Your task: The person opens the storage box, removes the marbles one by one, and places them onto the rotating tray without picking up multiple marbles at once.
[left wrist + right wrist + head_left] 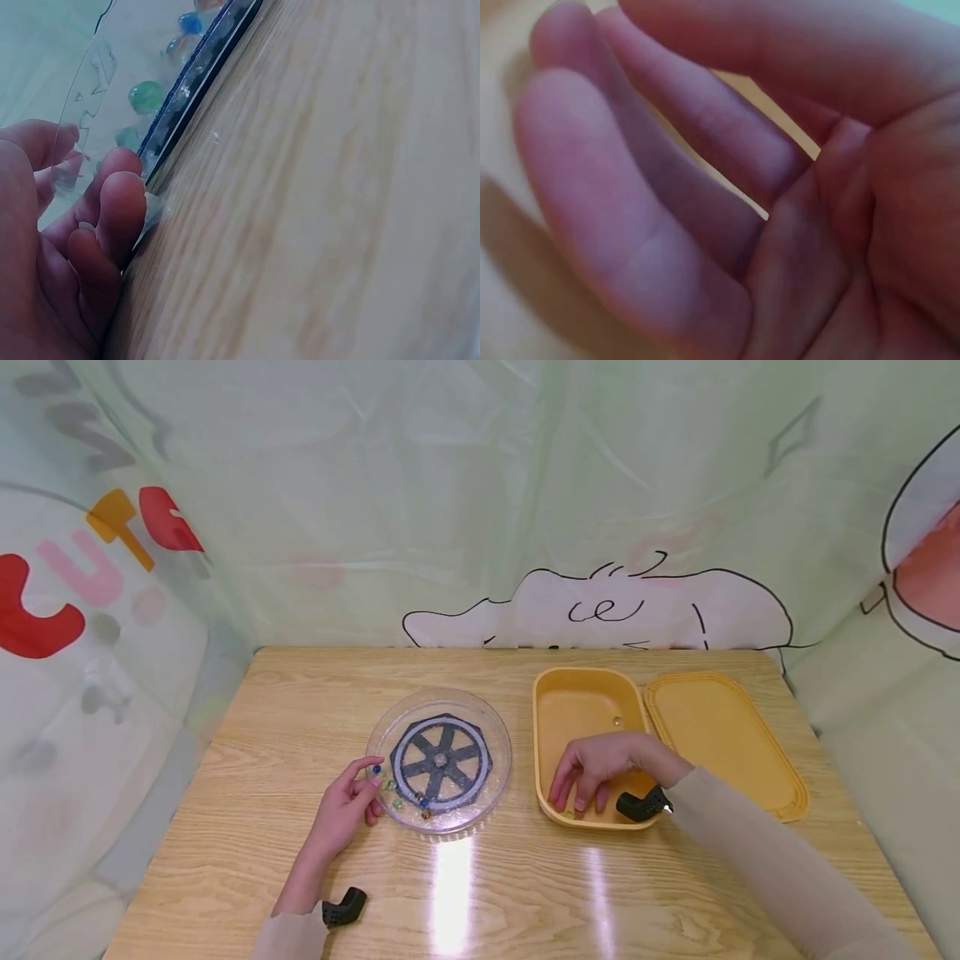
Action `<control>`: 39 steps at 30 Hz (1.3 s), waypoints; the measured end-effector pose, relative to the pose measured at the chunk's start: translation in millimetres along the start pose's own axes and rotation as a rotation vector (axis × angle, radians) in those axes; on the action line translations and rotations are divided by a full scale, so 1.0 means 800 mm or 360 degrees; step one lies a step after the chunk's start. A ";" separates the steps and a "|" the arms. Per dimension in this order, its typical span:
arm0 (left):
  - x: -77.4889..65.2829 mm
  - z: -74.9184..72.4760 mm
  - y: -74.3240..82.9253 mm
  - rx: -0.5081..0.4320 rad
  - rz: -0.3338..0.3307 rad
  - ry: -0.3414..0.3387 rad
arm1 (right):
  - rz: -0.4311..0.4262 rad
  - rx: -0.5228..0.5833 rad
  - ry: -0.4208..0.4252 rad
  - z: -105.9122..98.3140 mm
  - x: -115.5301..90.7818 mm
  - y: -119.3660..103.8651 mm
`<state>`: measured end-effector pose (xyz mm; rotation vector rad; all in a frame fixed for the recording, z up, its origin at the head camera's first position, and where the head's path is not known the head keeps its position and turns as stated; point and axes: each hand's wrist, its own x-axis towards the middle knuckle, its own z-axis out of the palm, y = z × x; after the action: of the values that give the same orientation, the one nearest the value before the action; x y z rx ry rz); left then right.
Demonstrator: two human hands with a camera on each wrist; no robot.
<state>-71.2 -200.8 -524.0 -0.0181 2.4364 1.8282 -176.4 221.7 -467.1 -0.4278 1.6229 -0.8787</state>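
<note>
My left hand (345,810) holds the near-left rim of a round clear dish (498,777), thumb and fingers about its edge; the left wrist view shows the clear wall between them. Several glass marbles lie in the dish, among them a green marble (145,97) and a blue marble (190,23). A dark spoked wheel shape (441,760) shows in the dish's middle. Inside a yellow box (588,692), my right hand (600,764) reaches down with loosely bent fingers. Its fingertips are right at a yellowish marble (569,815) by the near wall.
Another small marble (617,722) lies farther back in the box. A flat yellow lid (720,739) rests on the wooden table (315,693) to the right of the box. Printed cloth (375,527) hangs behind and beside the table.
</note>
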 end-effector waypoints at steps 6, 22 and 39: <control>-0.002 0.000 0.013 0.0017 -0.0016 -0.0022 | -0.0054 0.0077 0.0010 0.000 -0.002 0.002; 0.000 0.000 -0.005 -0.0003 0.0027 -0.0001 | -0.0527 -0.0290 0.0343 -0.003 0.007 -0.001; 0.000 0.000 -0.006 -0.0003 0.0035 0.0000 | -0.0667 -0.0708 0.0519 0.005 0.023 -0.005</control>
<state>-70.8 -202.2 -528.7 0.0084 2.4442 1.8397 -178.0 205.3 -476.4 -1.0043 2.0802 -0.9241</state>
